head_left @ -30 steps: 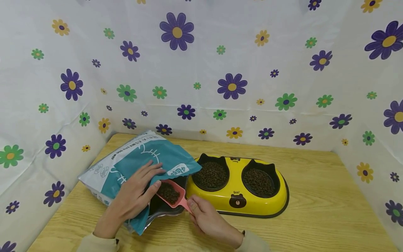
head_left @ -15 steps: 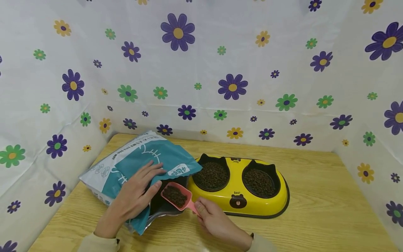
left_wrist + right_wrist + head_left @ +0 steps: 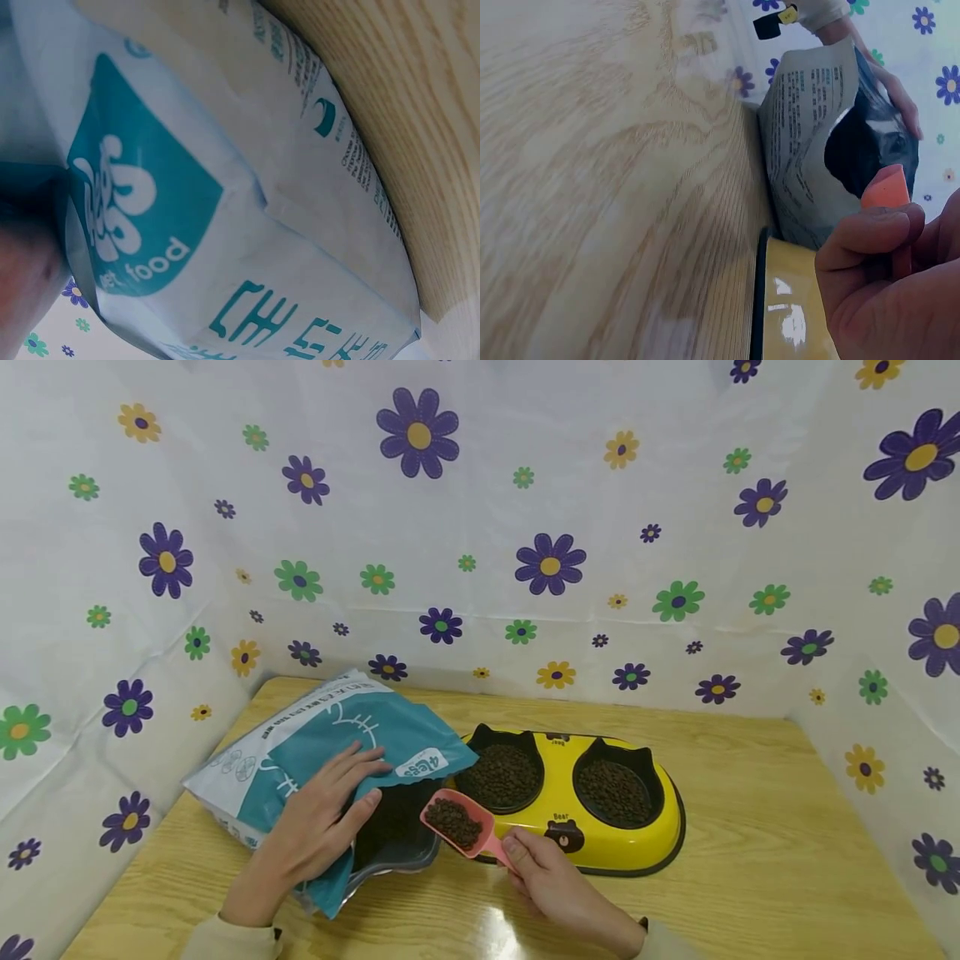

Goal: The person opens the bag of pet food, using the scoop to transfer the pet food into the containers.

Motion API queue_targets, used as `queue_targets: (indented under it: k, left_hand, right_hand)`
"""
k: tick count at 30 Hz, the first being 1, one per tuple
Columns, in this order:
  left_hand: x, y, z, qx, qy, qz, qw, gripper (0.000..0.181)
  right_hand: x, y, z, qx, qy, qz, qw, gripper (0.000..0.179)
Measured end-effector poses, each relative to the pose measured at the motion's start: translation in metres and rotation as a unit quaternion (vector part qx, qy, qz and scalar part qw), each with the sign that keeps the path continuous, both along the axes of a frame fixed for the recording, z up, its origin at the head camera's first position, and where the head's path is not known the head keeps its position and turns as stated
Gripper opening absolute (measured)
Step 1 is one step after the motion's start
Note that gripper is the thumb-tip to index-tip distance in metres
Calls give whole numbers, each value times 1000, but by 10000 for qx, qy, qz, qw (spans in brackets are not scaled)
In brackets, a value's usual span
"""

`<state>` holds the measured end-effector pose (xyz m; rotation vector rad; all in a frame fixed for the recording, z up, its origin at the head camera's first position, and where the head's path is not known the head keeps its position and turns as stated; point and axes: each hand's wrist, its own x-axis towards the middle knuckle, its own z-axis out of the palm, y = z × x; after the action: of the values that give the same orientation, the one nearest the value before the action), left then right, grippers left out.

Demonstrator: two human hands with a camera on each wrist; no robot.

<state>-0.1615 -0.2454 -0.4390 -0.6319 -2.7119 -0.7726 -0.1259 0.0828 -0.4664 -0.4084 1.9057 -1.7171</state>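
Observation:
My right hand [image 3: 551, 881] grips the handle of a pink scoop [image 3: 487, 837] heaped with brown kibble [image 3: 454, 823]. In the head view the scoop overlaps the front left edge of a yellow double pet bowl [image 3: 558, 785], just right of the bag's mouth. My left hand [image 3: 318, 818] rests on top of a teal and white pet food bag [image 3: 405, 731] lying on its side, fingers spread over the upper panel. The bag's dark mouth gapes toward the right. Lettering on the bag [image 3: 247, 262] fills much of the left wrist view.
Both black cat-eared bowls, left bowl [image 3: 502, 772] and right bowl [image 3: 617, 787], hold kibble. Everything stands on a wooden table [image 3: 765, 827]. A white flower-print cloth [image 3: 480, 510] hangs behind the table and along its sides.
My right hand has drawn the loaded scoop out of the bag's mouth and to the right, to the yellow bowl stand's edge. My left hand and the bag have stayed in place.

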Motion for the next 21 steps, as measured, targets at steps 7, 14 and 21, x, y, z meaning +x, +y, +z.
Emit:
queue_targets:
  k: [7, 14, 21]
  left_hand:
    - [0, 0, 1, 0, -6, -11, 10000, 33]
    - [0, -1, 0, 12, 9, 12, 10000, 33]
    - [0, -1, 0, -9, 15, 22, 10000, 33]
  right_hand:
    - [-2, 22, -1, 25, -96, -333, 9994, 50]
    - [-3, 38, -4, 288, -235, -793, 9962, 40]
    - [-2, 50, -8, 378, -324, -1214, 9913, 41]
